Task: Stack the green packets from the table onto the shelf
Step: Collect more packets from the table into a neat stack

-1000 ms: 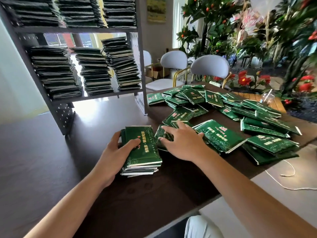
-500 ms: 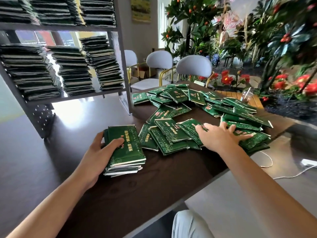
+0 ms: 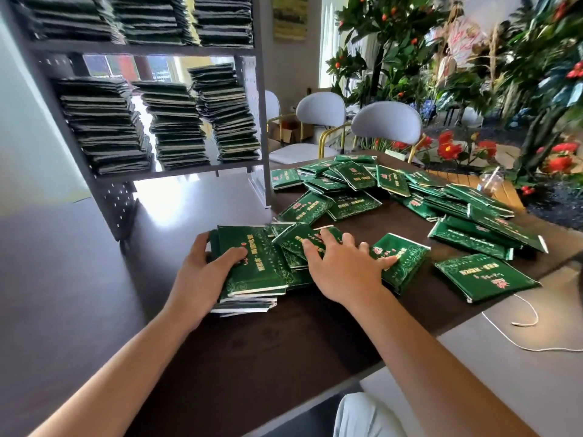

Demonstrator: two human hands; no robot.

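Note:
A small stack of green packets [image 3: 255,266] lies on the dark table [image 3: 268,348] in front of me. My left hand [image 3: 202,275] grips its left side, thumb on the top packet. My right hand [image 3: 344,266] lies flat, fingers spread, on several loose green packets [image 3: 400,257] just right of the stack. Many more green packets [image 3: 394,190] are scattered over the table's far right part. The grey metal shelf [image 3: 176,173] at the back left holds three tall piles of packets [image 3: 176,121] on its lower board, with more piles above.
Two pale chairs [image 3: 385,127] stand behind the table. Plants with red flowers [image 3: 448,146] fill the right background. A plastic cup with a straw [image 3: 489,182] sits on a wooden board. A white cord [image 3: 517,323] trails over the light surface at the right.
My right hand has swept left from the packets at the table's right edge, dragging some against the stack. My left hand has stayed on the stack.

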